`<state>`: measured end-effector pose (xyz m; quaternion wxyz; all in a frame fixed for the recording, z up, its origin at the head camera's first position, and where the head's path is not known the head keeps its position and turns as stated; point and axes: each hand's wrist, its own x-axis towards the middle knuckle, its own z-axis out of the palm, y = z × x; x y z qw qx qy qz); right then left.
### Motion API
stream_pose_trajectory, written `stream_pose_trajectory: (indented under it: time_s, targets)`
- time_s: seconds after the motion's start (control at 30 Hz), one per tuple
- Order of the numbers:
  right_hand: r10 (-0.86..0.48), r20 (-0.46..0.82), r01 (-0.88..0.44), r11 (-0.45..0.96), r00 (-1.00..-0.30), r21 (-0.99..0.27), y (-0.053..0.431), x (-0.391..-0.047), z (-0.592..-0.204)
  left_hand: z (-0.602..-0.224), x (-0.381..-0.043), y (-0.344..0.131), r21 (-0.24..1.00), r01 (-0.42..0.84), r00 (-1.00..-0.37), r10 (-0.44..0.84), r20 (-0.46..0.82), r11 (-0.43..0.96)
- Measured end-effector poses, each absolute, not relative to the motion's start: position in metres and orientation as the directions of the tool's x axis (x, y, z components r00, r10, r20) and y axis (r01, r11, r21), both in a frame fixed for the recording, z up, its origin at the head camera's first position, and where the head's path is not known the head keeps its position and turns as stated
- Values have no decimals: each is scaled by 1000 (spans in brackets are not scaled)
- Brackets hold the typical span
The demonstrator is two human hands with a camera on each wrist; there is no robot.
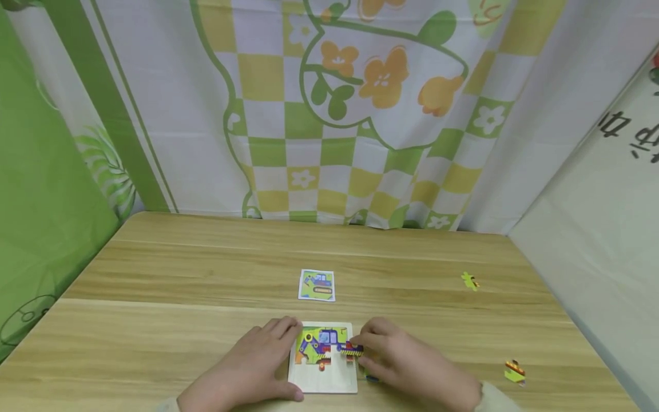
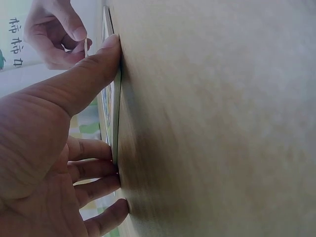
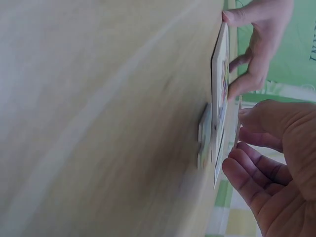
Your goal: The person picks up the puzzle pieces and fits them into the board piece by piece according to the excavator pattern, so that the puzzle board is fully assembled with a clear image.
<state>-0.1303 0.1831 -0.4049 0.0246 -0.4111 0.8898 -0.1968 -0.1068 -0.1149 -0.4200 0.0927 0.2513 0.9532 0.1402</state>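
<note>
A square wooden puzzle board (image 1: 321, 380) lies on the table, its upper part filled with pieces of a digger picture. My left hand (image 1: 257, 357) rests along the board's left side, fingertips at the far corner and the fairly straight thumb at the near corner. Between thumb and fingertips, my right hand (image 1: 396, 357) pinches a puzzle piece (image 1: 352, 349) with blue, red and striped yellow on it. That piece is over the board's right part, and in the right wrist view the thin piece (image 3: 238, 129) is held raised. Loose pieces (image 3: 204, 138) lie beside the board, partly under the right hand.
A small picture card (image 1: 316, 285) of the digger lies beyond the board. Farther right on the table (image 1: 206, 263) are a yellow-green loose piece (image 1: 469, 280) and another loose piece (image 1: 515, 372) with orange. A patterned curtain (image 1: 288, 126) hangs behind the far edge.
</note>
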Motion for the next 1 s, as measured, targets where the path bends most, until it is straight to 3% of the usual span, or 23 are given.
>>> stream_pose_trajectory:
  time_s: [0.33,1.0]
  targets:
    - [-772,52,-732,575,-633,-366,168,-131,-408,-419,-107,-114,326,456,-852,512,-107,828]
    - [-783,68,-762,577,-618,-294,156,-132,-411,-420,-108,-116,322,455,-852,511,-112,830]
